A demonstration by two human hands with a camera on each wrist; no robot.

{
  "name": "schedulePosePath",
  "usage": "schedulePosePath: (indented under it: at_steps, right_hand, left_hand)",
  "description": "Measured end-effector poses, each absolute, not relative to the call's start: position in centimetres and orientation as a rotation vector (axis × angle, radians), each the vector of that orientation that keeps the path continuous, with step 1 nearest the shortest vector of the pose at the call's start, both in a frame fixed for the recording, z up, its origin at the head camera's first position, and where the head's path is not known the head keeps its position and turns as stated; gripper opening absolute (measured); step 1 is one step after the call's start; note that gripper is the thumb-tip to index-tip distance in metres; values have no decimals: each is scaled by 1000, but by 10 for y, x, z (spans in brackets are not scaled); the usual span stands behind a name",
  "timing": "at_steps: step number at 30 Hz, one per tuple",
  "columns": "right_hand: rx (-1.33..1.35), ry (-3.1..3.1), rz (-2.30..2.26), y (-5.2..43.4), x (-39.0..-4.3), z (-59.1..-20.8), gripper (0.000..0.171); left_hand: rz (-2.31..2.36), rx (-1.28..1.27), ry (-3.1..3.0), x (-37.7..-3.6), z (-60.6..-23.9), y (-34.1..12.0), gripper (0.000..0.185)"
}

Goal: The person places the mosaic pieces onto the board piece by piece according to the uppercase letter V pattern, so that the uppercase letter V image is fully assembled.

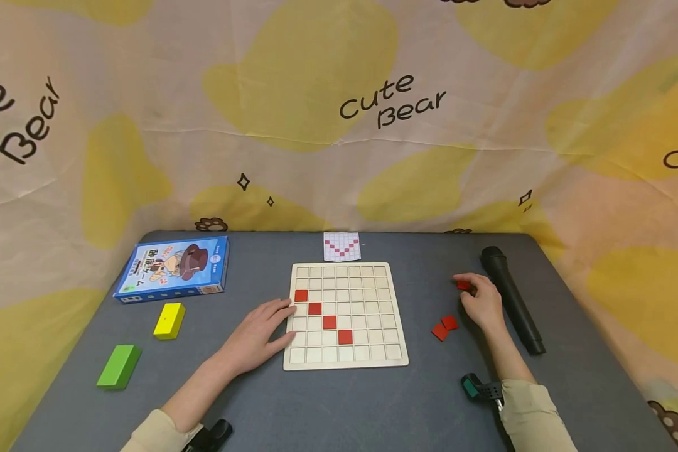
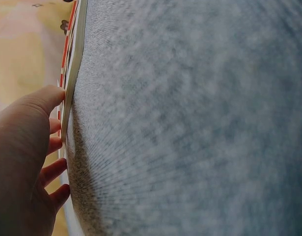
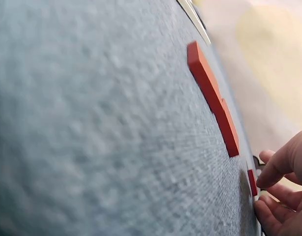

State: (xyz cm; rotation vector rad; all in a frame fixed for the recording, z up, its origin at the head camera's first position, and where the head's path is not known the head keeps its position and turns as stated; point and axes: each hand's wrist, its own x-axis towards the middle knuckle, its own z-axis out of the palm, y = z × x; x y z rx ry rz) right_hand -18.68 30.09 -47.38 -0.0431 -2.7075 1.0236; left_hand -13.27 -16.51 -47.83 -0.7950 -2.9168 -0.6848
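A pale grid board (image 1: 371, 319) lies in the middle of the table, with several red square tiles (image 1: 329, 322) in a diagonal running down to the right. My left hand (image 1: 258, 334) rests at the board's left edge, thumb and fingertips on its rim; in the left wrist view the thumb (image 2: 50, 97) touches the board's side. Off to the right, my right hand (image 1: 482, 301) pinches a red tile (image 1: 462, 285) between thumb and fingers, close to the tabletop in the right wrist view. Two more red tiles (image 1: 440, 331) lie nearer, their corners almost together.
Behind the board stands a pattern card (image 1: 341, 247) with a pink V of squares. A black microphone (image 1: 513, 300) lies right of my right hand. At left are a blue game box (image 1: 172, 269), a yellow block (image 1: 169, 321) and a green block (image 1: 118, 366).
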Motion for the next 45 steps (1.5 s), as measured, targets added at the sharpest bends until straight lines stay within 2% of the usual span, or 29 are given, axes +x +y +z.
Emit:
schedulePosePath:
  at_steps: [12, 25, 45]
  right_hand:
    - [-73, -2749, 987, 305, -186, -472, 32]
    - [-41, -2774, 969, 302, -184, -473, 32]
    - [95, -2805, 1144, 241, -170, -465, 30]
  left_hand:
    - [-680, -784, -2930, -132, -478, -164, 54]
    - [-683, -785, -2940, -132, -476, -164, 54]
    - [-693, -764, -2964, -132, -475, -165, 56]
